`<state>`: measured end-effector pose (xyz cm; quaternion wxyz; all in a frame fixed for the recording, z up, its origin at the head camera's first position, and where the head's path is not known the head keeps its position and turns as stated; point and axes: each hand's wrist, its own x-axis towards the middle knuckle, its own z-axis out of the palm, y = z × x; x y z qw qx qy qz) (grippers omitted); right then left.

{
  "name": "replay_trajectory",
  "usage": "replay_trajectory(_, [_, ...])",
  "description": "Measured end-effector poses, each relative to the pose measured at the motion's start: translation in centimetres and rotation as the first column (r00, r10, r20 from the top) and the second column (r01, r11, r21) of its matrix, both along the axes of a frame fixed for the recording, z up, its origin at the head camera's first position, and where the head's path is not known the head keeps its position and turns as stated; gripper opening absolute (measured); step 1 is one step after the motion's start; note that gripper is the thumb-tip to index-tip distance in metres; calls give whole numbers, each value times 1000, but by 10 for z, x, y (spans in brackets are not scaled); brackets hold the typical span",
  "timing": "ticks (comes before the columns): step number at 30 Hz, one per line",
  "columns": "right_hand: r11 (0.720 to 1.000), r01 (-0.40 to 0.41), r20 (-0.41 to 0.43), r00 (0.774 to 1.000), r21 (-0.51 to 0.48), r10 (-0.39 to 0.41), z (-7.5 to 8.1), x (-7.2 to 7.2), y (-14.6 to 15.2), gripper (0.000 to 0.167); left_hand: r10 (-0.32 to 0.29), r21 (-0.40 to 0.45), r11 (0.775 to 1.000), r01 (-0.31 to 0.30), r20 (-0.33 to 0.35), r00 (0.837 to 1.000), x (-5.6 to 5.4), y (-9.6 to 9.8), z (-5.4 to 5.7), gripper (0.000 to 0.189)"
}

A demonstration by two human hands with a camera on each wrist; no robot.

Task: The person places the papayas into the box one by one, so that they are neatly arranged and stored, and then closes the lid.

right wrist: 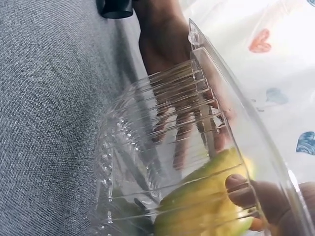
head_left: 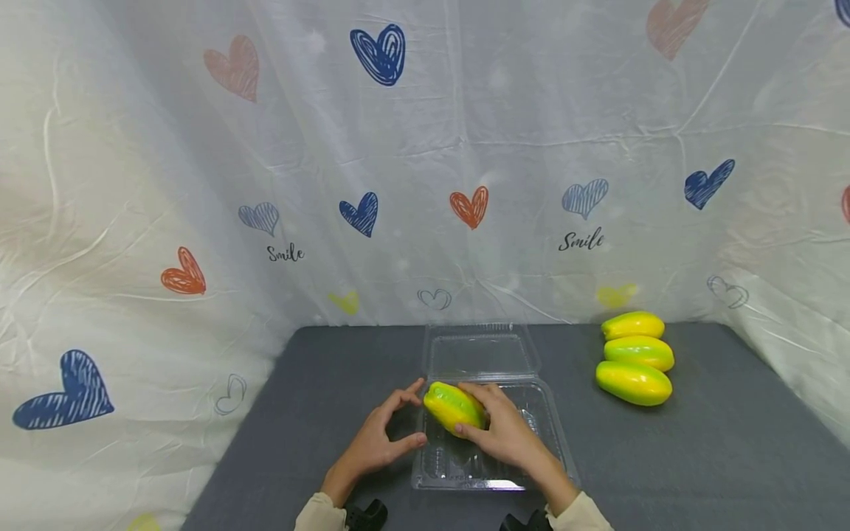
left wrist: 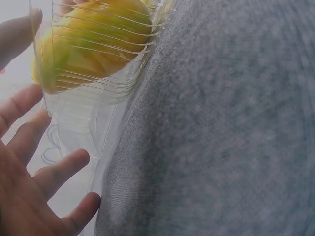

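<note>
Head view: gripped fruit [head_left: 450, 405] in right hand [head_left: 503, 429] inside tray [head_left: 488, 484], spread left hand [head_left: 377, 436] by left rim [head_left: 417, 466]; couldn't see fruit's right end.

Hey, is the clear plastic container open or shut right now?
Open: its lid lies folded back beyond the uncovered base, where the right hand grips a yellow-green fruit.

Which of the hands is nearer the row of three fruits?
Right hand: left of the row, gripping another fruit. Left hand: farther left, beyond that fruit.

Left fingers [left wrist: 64, 168] spread, right fingers [head_left: 487, 397] curled
</note>
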<state>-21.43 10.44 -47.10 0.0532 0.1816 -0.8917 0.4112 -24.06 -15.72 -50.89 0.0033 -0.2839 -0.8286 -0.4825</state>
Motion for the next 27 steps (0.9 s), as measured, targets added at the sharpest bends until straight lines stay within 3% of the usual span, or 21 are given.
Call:
replay_trajectory(7, [1000, -9, -3, 1000, 5, 9, 2, 0, 2, 66, 18, 1, 1000, -18, 35, 999, 0, 0, 1, 35])
replay_trajectory(19, [1000, 14, -27, 1000, 13, -14, 1, 1, 1, 64, -24, 2, 1000, 25, -27, 999, 0, -2, 1, 38])
replay_trajectory(27, [1000, 30, -27, 999, 6, -30, -1, 0, 0, 63, -16, -5, 1000, 16, 12, 1000, -1, -3, 1, 42])
